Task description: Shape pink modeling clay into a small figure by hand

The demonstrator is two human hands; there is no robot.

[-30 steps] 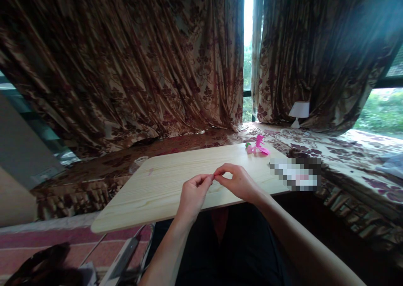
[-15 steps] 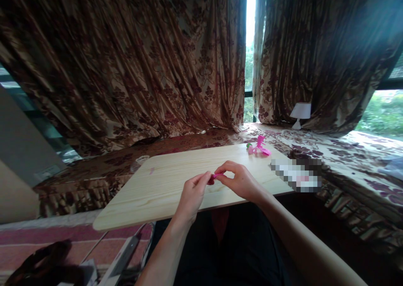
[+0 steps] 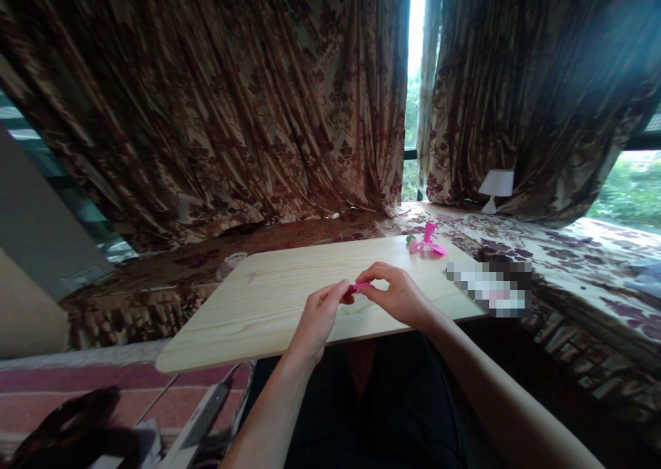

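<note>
Over the near edge of a pale wooden board (image 3: 268, 297), my left hand (image 3: 317, 317) and my right hand (image 3: 397, 293) meet at the fingertips. Both pinch a small pink piece (image 3: 356, 288) held between them; its shape is too small to make out. At the board's far right corner lie more pink toy pieces (image 3: 427, 242) with a small green bit beside them, well away from my hands.
Patterned brown curtains hang behind the board, with a bright gap of window between them. A small white lamp (image 3: 496, 186) stands on the flowered cover at the right. A blurred patch (image 3: 488, 288) sits off the board's right edge. Dark items lie at the lower left.
The pink piece now shows between my fingertips; a second ago they were pressed together over it. My hands have hardly moved, and the view has shifted slightly.
</note>
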